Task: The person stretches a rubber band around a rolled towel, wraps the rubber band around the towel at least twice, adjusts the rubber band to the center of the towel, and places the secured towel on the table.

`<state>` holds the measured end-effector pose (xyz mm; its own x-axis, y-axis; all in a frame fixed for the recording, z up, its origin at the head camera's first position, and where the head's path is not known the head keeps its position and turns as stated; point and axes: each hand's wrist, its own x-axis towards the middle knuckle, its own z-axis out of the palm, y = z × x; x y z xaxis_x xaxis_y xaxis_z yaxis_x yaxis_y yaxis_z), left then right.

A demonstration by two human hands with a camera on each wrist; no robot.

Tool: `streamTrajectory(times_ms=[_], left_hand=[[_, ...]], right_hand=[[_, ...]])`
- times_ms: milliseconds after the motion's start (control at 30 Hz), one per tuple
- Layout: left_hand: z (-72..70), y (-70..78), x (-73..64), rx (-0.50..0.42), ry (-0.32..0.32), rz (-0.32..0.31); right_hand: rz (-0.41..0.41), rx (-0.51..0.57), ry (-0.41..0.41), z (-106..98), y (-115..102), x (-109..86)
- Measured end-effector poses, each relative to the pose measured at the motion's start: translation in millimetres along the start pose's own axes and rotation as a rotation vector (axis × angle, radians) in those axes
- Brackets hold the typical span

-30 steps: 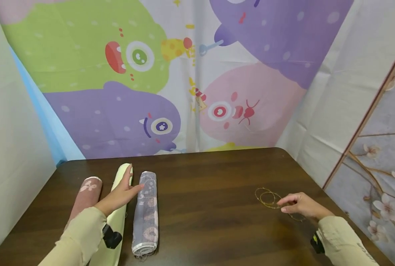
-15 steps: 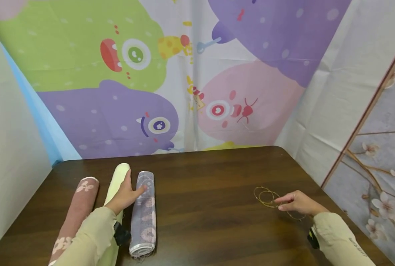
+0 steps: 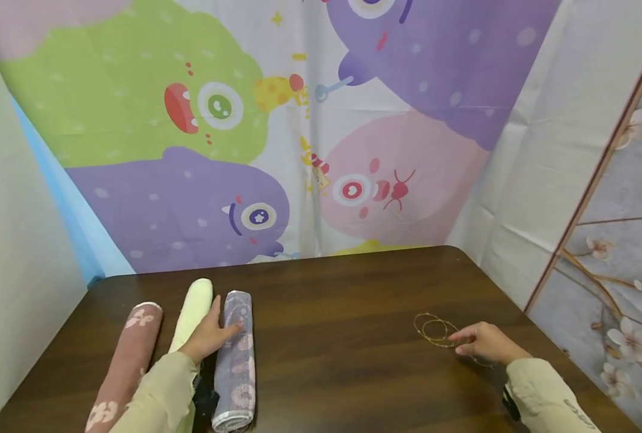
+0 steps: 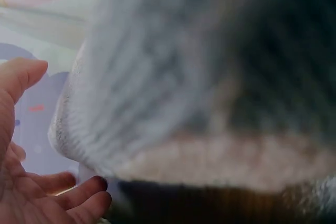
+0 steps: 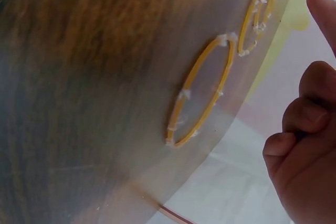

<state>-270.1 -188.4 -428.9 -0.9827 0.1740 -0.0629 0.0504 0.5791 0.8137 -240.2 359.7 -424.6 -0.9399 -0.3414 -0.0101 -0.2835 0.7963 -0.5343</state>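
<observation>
Three rolled towels lie on the left of the table: a dusty-pink one (image 3: 128, 355), a pale yellow-green one (image 3: 193, 310) and a grey-purple patterned one (image 3: 235, 367). My left hand (image 3: 210, 338) is over the gap between the last two, its thumb over the patterned roll. In the left wrist view, the fingers are spread beside a blurred grey towel (image 4: 142, 77). My right hand (image 3: 487, 343) hovers at thin yellow loops resembling rubber bands (image 5: 197, 66), with white bits on them. Its index finger extends while the other fingers bend; nothing is visibly gripped.
The dark wooden table (image 3: 332, 337) has rounded far corners. A cartoon-printed curtain (image 3: 234, 138) hangs behind it. White cloth (image 3: 537, 150) and a floral panel (image 3: 618, 270) stand close along the right side.
My left hand has shifted slightly right, from over the pale yellow-green towel toward the patterned one. The right hand stays by the yellow loops. The head view has tilted a little.
</observation>
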Motion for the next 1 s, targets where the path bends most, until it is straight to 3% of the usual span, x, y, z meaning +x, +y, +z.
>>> streamTrajectory(times_ms=[433, 667, 767, 900, 1000], left_hand=[[6.0, -4.6, 5.0, 0.022, 0.028, -0.010], [14.0, -4.6, 9.0, 0.049, 0.059, 0.002], [17.3, -4.4, 9.0, 0.021, 0.078, 0.007], [23.0, -4.8, 7.9, -0.036, 0.106, -0.013], [26.1, -3.2, 6.8, -0.027, 0.126, -0.041]], right_hand=[[0.150, -0.120, -0.022, 7, -3, 0.7], [0.165, -0.136, -0.011, 4, -2, -0.1], [0.171, -0.130, -0.012, 4, -1, -0.3], [0.164, -0.129, -0.008, 4, 0, -0.4], [0.155, -0.135, -0.006, 4, 0, -0.4]])
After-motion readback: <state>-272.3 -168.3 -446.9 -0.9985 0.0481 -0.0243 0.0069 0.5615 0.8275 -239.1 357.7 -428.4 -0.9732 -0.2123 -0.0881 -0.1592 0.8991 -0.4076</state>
